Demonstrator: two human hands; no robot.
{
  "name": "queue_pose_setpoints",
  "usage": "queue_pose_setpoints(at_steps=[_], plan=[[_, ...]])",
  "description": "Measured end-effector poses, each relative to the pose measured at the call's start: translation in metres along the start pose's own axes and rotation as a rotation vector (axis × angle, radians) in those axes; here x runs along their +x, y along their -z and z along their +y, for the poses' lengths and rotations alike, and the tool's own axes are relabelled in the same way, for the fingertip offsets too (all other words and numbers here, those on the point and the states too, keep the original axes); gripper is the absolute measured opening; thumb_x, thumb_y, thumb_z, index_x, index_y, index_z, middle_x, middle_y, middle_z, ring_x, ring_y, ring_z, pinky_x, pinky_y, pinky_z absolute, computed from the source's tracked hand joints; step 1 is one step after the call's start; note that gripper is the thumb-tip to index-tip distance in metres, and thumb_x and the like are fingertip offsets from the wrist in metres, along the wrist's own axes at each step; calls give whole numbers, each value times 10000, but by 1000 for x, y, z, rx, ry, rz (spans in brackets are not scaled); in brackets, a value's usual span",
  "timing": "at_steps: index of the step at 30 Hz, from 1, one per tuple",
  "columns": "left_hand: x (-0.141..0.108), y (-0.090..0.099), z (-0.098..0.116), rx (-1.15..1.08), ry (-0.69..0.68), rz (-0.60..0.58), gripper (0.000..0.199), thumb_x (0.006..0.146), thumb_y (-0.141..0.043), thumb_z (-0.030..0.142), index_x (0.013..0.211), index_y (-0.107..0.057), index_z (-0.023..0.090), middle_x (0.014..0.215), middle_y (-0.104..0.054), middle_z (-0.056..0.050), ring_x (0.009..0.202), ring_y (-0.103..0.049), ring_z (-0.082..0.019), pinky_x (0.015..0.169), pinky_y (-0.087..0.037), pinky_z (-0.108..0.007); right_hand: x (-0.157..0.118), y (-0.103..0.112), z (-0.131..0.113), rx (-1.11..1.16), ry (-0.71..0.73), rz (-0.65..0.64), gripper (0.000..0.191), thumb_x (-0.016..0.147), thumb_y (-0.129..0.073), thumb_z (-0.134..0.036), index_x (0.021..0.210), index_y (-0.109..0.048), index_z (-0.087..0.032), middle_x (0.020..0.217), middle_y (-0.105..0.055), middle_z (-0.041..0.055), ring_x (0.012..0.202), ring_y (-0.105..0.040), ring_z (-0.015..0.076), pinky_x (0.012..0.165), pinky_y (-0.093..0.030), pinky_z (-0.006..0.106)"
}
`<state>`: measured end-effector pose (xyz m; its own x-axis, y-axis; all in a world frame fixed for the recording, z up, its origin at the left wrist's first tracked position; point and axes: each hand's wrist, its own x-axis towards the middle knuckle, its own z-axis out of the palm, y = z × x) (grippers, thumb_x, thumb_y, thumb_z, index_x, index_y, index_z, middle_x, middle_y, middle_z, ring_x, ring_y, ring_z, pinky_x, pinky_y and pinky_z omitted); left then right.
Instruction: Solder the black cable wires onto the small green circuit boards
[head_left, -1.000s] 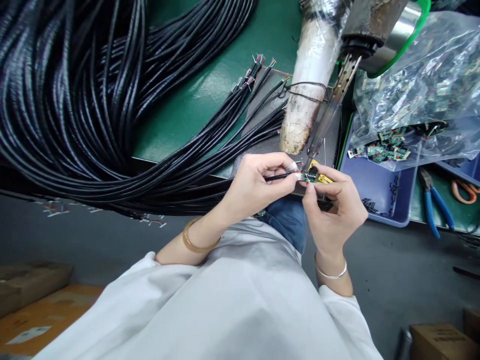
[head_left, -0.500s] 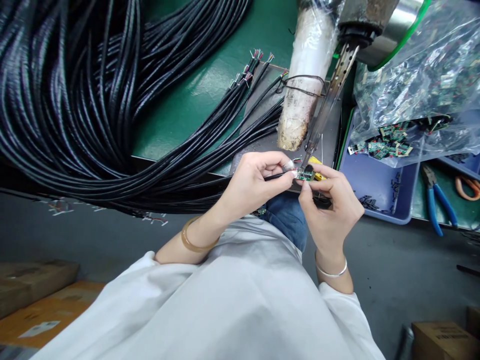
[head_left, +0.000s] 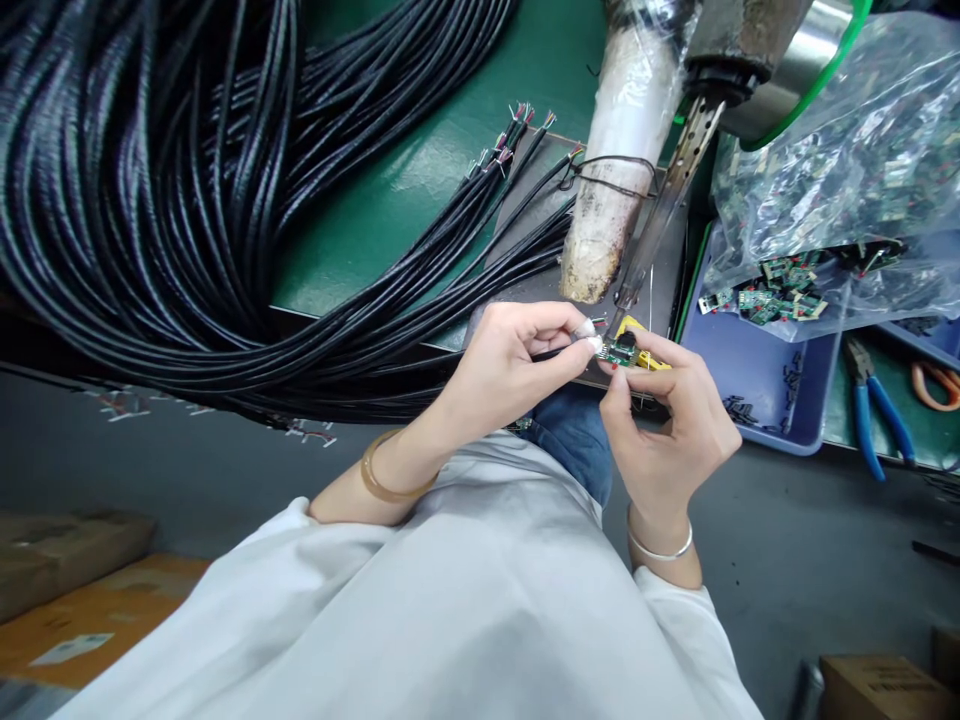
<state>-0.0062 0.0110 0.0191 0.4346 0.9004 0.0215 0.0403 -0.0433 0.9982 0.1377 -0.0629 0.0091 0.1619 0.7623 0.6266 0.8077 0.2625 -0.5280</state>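
My left hand [head_left: 525, 350] pinches the end of a black cable [head_left: 551, 354] between thumb and fingertips, with fine coloured wires [head_left: 598, 322] sticking out by the fingertips. Right against those fingertips sits a small green circuit board [head_left: 621, 349] with a black part on it. My right hand [head_left: 671, 410] has its thumb and fingers closed at the board's near right edge; its exact grip is partly hidden. Just above the board, the tip of a fixed soldering iron [head_left: 645, 255] points down at the wire end; whether it touches cannot be made out.
A thick bundle of black cables [head_left: 135, 200] covers the left bench. Beside the iron hangs a whitish wrapped tube [head_left: 607, 200]. On the right are a blue tray [head_left: 750, 375], a plastic bag of circuit boards [head_left: 832, 190] and blue-handled pliers [head_left: 870, 400]. A yellow piece [head_left: 651, 360] lies behind the board.
My right hand has shifted slightly right and its index finger has drawn back, uncovering more of the board. My left hand keeps its pinch. The whole view has shifted a little.
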Motion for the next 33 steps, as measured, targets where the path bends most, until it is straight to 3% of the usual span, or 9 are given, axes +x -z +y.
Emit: queue_pose_setpoints(at_steps=[5,13,19,22,25,27,30,33], plan=[[1,1,2,-11,-21,0,122,830,-674,165,722,-674,110,607,-535,26,524,-428,-41,475,-347,-157,-1,3,-1,-17,17,-27,164,804,-689,-88,829,-586,-213,1107,-766,71,971,-755,179,774,-614,273],[-2,5,-3,40,66,-59,147,853,-660,197,731,-671,116,557,-427,44,487,-335,-42,443,-253,-188,-6,5,2,-100,44,-108,157,825,-672,-106,833,-568,-223,1116,-771,54,1004,-751,178,830,-605,268],[-1,3,-4,-40,133,-91,143,838,-666,206,728,-640,118,557,-462,43,480,-370,-40,444,-286,-175,-10,3,2,-72,29,-41,145,830,-704,-111,875,-610,-211,1088,-777,63,950,-756,168,766,-603,245],[-4,3,-5,-163,203,-121,115,822,-673,206,753,-630,124,579,-544,25,501,-462,-55,483,-383,-172,-13,2,4,24,-81,-2,148,837,-716,-113,890,-632,-223,1038,-777,25,875,-761,150,704,-612,229],[-9,5,-7,-216,193,-157,105,828,-684,214,788,-639,128,624,-594,15,541,-511,-58,522,-426,-164,-13,6,8,280,-325,-137,79,889,-676,-157,881,-630,-221,962,-752,-4,684,-735,110,615,-616,220],[-12,5,-7,-204,170,-181,109,827,-696,220,793,-653,126,630,-590,20,537,-493,-52,511,-410,-158,-10,12,8,362,-397,-174,54,914,-651,-180,877,-633,-214,944,-730,-4,624,-696,92,568,-595,218],[-15,4,-8,-163,145,-194,106,815,-701,214,775,-667,122,619,-573,27,513,-446,-43,476,-362,-161,-5,22,3,185,-246,-54,76,895,-681,-160,915,-694,-232,902,-677,-5,712,-652,96,590,-543,218],[-16,2,-8,-149,125,-207,96,814,-683,190,751,-659,122,605,-554,36,502,-409,-36,460,-322,-162,-3,27,-3,34,-93,-143,183,887,-693,-135,1009,-723,-268,832,-627,-21,711,-593,88,617,-504,219]])
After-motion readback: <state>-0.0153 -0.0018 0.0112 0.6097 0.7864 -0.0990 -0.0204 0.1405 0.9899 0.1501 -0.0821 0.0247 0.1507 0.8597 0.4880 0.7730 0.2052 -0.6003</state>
